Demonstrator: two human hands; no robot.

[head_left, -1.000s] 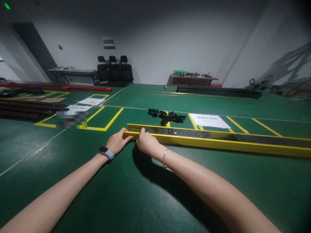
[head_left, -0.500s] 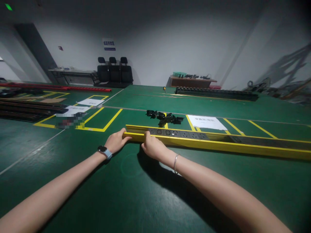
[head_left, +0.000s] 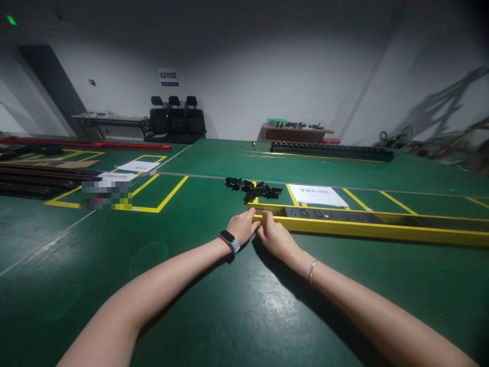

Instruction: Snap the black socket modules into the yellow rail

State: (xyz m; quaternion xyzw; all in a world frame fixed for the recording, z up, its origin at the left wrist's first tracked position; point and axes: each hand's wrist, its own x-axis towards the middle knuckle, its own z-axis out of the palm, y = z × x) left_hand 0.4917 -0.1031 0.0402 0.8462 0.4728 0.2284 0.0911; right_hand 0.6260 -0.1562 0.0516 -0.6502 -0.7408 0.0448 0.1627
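Observation:
A long yellow channel (head_left: 362, 230) lies across the right half of the green surface, with a black socket strip (head_left: 311, 214) inside it. At the channel's left end, my left hand (head_left: 243, 227) grips the tip, a watch on its wrist. Just right of it, my right hand (head_left: 277, 235) is closed over the near wall of the channel, fingertips over the edge. The two hands almost touch. Black connector pieces (head_left: 257, 190) lie in a small heap behind the channel's left end.
White paper sheets (head_left: 318, 195) lie among yellow floor lines. Long dark bars (head_left: 38, 178) and red bars (head_left: 126, 145) are at the left. Farther back are a black rail (head_left: 328, 151), black seats (head_left: 178, 122) and a low brown table (head_left: 298, 133).
The channel and its socket strip have shifted right. Both hands have moved right with the channel's end and are closer together.

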